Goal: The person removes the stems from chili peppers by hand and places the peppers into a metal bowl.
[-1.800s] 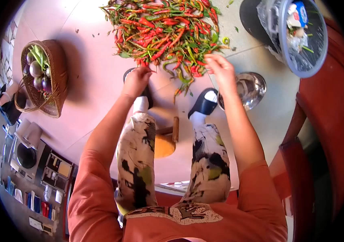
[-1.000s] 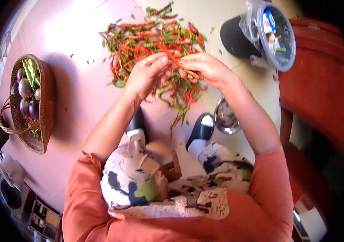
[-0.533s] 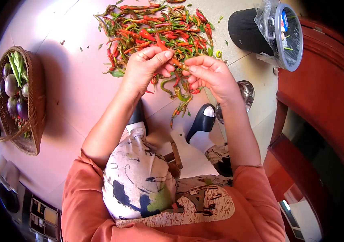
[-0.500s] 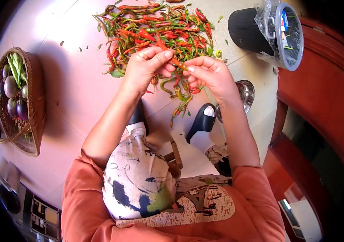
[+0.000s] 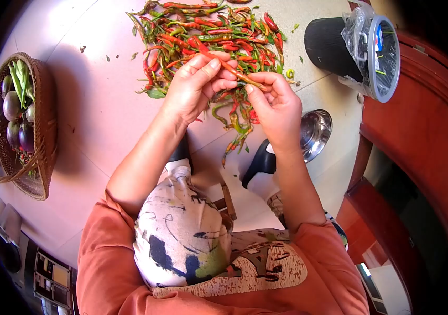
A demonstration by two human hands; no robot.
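A long red chili pepper (image 5: 229, 67) stretches between my two hands, above the near side of a chili heap. My left hand (image 5: 196, 83) is closed around its middle, thumb on top. At its lower right end, which looks brownish, my right hand (image 5: 274, 105) pinches it between thumb and fingers. Behind and below the hands spreads a heap of chili peppers (image 5: 219, 32), red and green, mixed with leaves, on the tiled floor. Part of the heap is hidden by my hands.
A wicker basket (image 5: 50, 126) with eggplants (image 5: 12, 106) and green pods stands at the left. To the right are a black bin (image 5: 326, 48) with a plastic liner, a metal bowl (image 5: 318, 137) and red wooden furniture (image 5: 418, 100). My slippered feet are below the heap.
My right hand has turned more upright and shifted slightly right along the chili's end. More of the metal bowl shows now. The whole view has shifted slightly.
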